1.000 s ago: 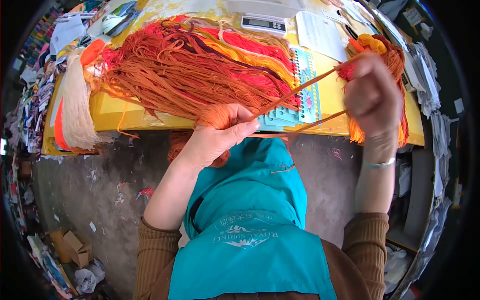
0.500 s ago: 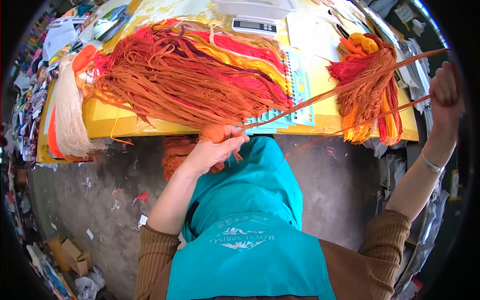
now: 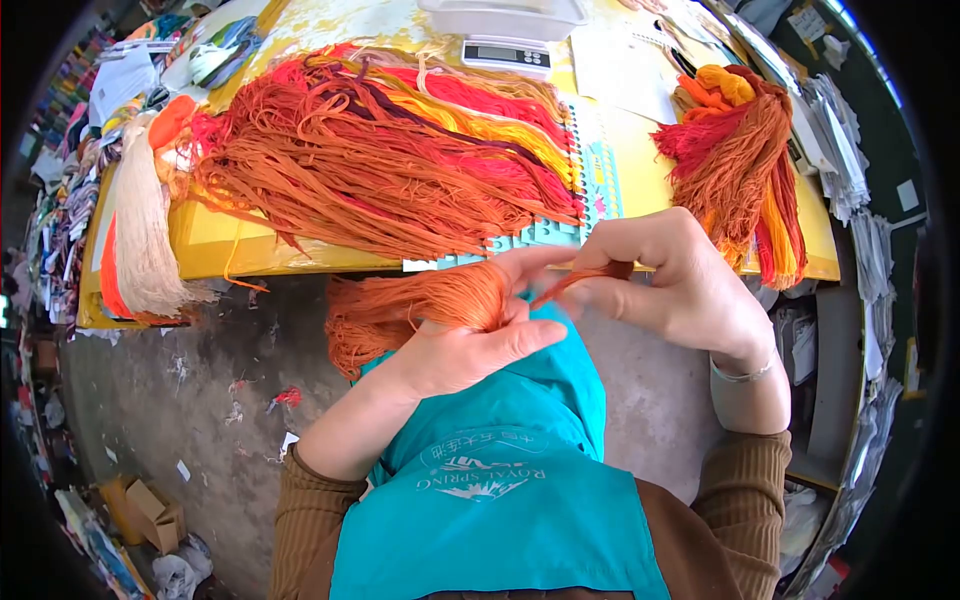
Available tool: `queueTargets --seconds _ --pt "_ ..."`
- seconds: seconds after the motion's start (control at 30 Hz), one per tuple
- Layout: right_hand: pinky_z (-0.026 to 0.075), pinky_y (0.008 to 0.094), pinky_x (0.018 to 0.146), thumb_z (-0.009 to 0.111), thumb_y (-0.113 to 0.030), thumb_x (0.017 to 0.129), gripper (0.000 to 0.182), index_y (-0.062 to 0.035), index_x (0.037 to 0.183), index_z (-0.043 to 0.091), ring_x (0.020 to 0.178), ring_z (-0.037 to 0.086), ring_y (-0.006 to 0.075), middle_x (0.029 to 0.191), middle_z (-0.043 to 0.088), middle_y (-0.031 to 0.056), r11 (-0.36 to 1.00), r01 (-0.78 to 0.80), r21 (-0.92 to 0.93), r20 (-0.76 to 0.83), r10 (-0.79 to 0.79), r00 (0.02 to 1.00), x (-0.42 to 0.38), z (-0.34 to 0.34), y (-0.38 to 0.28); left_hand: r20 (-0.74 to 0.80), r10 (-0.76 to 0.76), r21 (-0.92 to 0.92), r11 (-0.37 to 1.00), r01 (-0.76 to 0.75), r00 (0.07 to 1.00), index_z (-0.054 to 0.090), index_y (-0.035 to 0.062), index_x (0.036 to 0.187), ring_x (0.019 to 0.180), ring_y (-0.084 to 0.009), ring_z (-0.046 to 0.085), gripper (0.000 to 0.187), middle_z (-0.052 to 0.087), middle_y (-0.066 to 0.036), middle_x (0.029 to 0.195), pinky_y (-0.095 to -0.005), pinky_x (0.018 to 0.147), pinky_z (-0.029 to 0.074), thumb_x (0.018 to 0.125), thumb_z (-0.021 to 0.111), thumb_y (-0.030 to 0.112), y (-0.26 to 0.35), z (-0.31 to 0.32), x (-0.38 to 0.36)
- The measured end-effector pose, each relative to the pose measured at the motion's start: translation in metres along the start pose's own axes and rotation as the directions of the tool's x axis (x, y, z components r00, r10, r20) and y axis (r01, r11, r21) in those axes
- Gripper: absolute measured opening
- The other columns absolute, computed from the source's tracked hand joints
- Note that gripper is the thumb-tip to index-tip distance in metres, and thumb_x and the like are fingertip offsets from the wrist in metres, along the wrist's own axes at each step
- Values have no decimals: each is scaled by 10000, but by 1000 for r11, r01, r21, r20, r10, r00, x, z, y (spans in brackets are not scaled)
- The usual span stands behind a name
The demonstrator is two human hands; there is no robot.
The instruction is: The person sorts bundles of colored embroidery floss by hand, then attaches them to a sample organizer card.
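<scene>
My left hand (image 3: 480, 345) is closed around a thick bundle of orange thread (image 3: 400, 305), whose looser end hangs to the left over my lap. Close beside it, my right hand (image 3: 670, 290) pinches a thin rust-coloured strand (image 3: 595, 275) between thumb and fingers. The fingertips of both hands nearly meet and are a little blurred. Just beyond them on the table lies a wide spread of rust, red, purple and yellow thread (image 3: 350, 160). Its right ends rest by blue cards with holes (image 3: 600, 180).
The yellow table (image 3: 230, 258) has its front edge just past my hands. A digital scale (image 3: 507, 55) with a clear tub (image 3: 505, 15) stands at the back. Mixed thread bundles hang over the edge at right (image 3: 740, 170) and left (image 3: 145, 220). A cardboard box (image 3: 155, 515) sits on the floor.
My right hand has come in from far right, where it held long strands stretched out, to beside my left hand. The strands no longer stretch across the table. The orange bundle shows more fully.
</scene>
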State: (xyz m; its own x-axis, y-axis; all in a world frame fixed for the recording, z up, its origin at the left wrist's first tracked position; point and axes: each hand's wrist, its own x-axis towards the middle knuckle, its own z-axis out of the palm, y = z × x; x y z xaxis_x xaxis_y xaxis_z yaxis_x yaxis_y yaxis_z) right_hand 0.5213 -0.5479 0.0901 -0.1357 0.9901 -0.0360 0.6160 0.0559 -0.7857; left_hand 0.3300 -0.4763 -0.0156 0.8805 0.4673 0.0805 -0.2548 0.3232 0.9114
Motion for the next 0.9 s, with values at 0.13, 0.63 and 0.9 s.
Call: queueTargets --seconds 0.13,0.63,0.9 --pt "471 250 667 648 -156 918 187 13 838 646 741 579 99 930 681 76 944 -22 329 50 6 999 0 -6 25 -89 -122 -15 993 121 989 637 32 950 572 -16 389 232 474 57 677 -183 500 299 995 553 244 1 -10 -13" --pt "205 226 440 455 -209 1007 235 -90 806 479 522 258 64 668 334 -31 522 547 654 -724 222 653 -69 -39 98 -174 -38 -61 998 28 984 623 -32 1153 494 -45 398 304 648 -108 960 -191 438 321 987 466 168 -23 -41 -22" --pt "414 159 586 586 -53 910 97 13 946 647 693 573 72 826 645 53 966 -2 258 -832 223 507 -78 -13 97 -218 104 -300 939 -168 970 564 -8 1239 473 -46 377 320 607 -107 856 -183 428 289 983 510 176 -35 -61 -22"
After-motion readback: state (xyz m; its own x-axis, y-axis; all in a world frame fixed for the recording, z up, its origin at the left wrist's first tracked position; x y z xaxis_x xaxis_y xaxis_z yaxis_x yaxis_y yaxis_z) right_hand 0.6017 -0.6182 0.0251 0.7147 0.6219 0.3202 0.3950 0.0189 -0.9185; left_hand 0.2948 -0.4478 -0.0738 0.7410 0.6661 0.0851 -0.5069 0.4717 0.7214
